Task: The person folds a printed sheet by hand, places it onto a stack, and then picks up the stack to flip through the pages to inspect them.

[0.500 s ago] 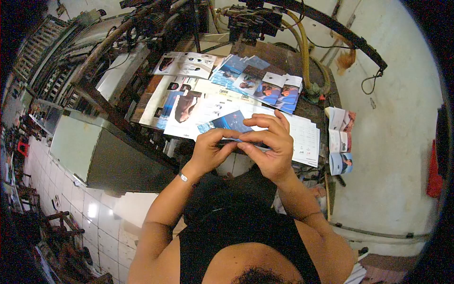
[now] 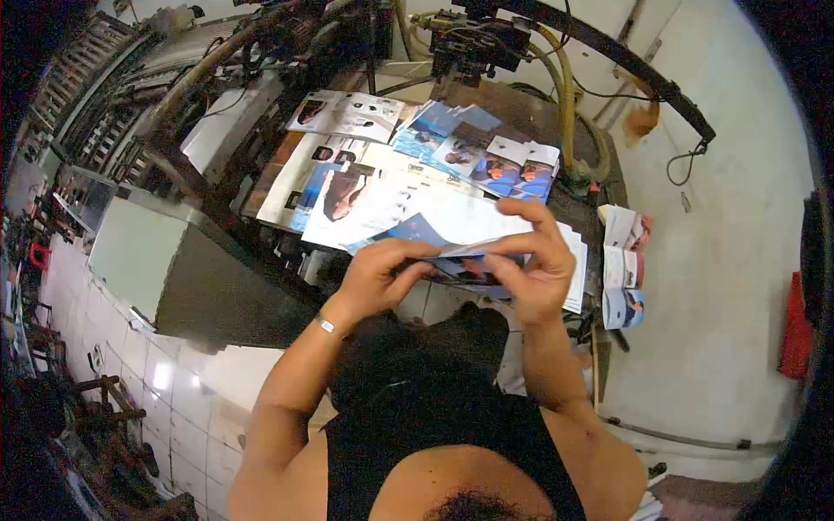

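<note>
Between both hands is a printed brochure sheet (image 2: 476,270), its near edge raised so that a picture on the other face shows. My left hand (image 2: 380,276) pinches that edge between thumb and fingers, beside a blue printed corner (image 2: 415,229). At the right part of the same edge, my right hand (image 2: 537,262) has its thumb and fingers closed on the paper, with the index finger lifted. Under the held sheet lie white printed sheets (image 2: 330,227). Fingers partly cover the held edge.
Folded brochures (image 2: 499,165) lie fanned at the back of the wooden table (image 2: 569,143). Another printed sheet (image 2: 369,117) lies at back left. A folded leaflet (image 2: 622,265) is right of the table. Dark machinery (image 2: 478,43) and a yellowish hose (image 2: 566,104) stand behind; a metal box (image 2: 139,260) is left.
My right hand has slid right along the sheet's near edge, away from my left hand. More of the raised edge and its picture now shows between them.
</note>
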`<state>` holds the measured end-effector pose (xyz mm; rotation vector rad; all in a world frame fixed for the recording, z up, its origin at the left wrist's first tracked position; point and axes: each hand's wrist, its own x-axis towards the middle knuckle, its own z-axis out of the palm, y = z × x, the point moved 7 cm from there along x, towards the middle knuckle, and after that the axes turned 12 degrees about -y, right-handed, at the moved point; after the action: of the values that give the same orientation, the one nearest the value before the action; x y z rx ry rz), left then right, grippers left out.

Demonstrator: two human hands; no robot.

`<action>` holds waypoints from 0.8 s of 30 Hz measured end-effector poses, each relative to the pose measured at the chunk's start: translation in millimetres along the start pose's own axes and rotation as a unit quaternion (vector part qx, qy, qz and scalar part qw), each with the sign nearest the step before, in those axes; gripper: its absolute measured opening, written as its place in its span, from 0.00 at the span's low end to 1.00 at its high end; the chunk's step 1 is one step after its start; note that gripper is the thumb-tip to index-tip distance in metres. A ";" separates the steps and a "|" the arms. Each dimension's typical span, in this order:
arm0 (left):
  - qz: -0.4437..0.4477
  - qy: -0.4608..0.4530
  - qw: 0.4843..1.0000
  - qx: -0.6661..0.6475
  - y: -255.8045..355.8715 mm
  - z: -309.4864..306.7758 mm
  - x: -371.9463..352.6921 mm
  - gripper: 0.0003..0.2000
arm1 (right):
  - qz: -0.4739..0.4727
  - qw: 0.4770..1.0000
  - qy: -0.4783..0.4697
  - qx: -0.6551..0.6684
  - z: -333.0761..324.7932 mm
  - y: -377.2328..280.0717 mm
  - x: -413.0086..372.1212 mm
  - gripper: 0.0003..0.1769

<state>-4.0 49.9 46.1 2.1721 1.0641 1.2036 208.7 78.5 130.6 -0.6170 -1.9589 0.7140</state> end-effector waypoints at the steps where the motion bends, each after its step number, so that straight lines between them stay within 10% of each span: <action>1: -0.001 -0.006 1.000 0.006 -4.6 -2.1 -2.4 0.11 | 0.002 0.999 0.018 0.051 -6.4 2.3 -1.2 0.09; 12: 0.016 0.020 0.991 0.134 0.1 -46.3 0.6 0.11 | -0.118 0.986 0.083 0.079 -57.7 0.9 -11.5 0.11; 24: 0.043 0.029 0.949 0.312 5.1 -99.1 -5.7 0.15 | -0.140 0.928 -0.019 -0.345 -78.3 -29.6 -33.4 0.08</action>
<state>-88.0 43.0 98.8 2.6828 1.5528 1.0661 289.1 53.2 162.5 -0.7092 -2.2676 -0.1678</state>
